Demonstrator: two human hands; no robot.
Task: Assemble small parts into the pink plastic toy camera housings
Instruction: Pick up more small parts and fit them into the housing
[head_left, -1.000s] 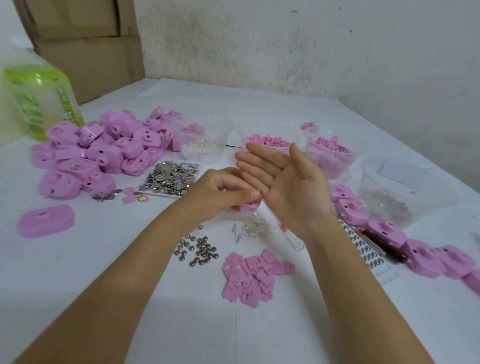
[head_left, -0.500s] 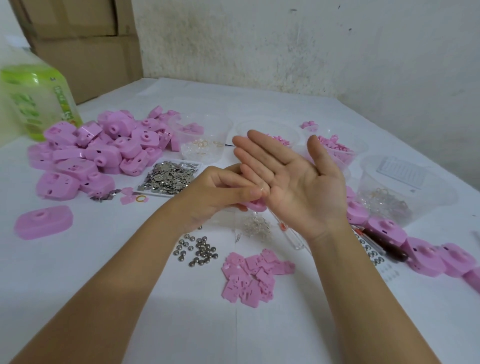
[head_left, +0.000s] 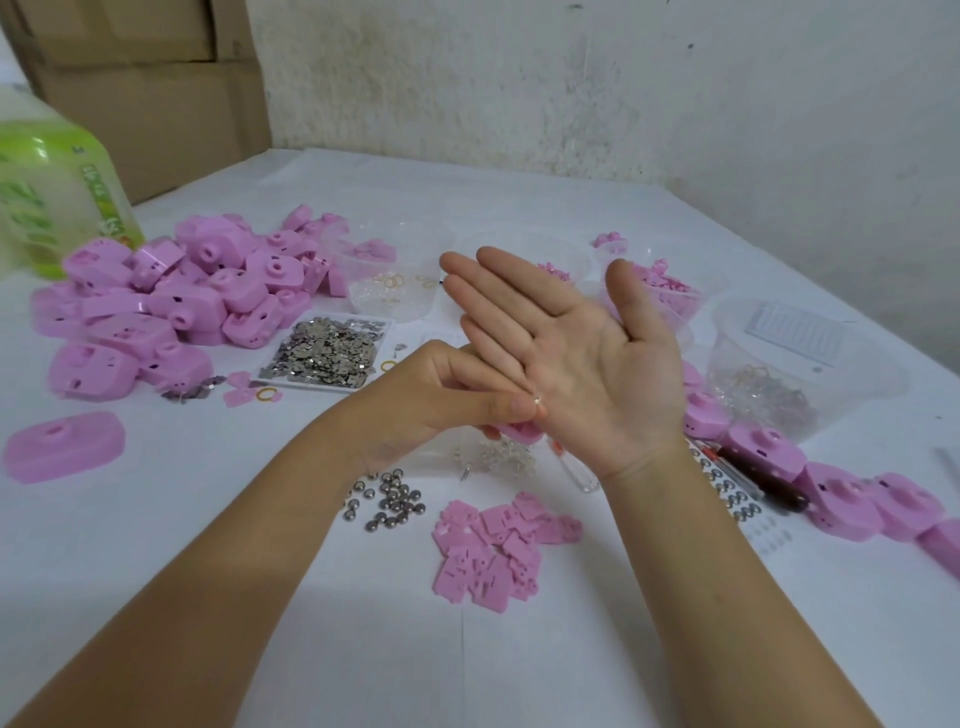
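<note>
Housing peeks just under L hand grip pinching tiny part; R hand spread flat.

Green-labelled plastic jug stands at far left of white-covered table, stacked cardboard boxes behind it, stained white wall along the far edge.

The table holds pink housings, steel balls and pink plates.
</note>
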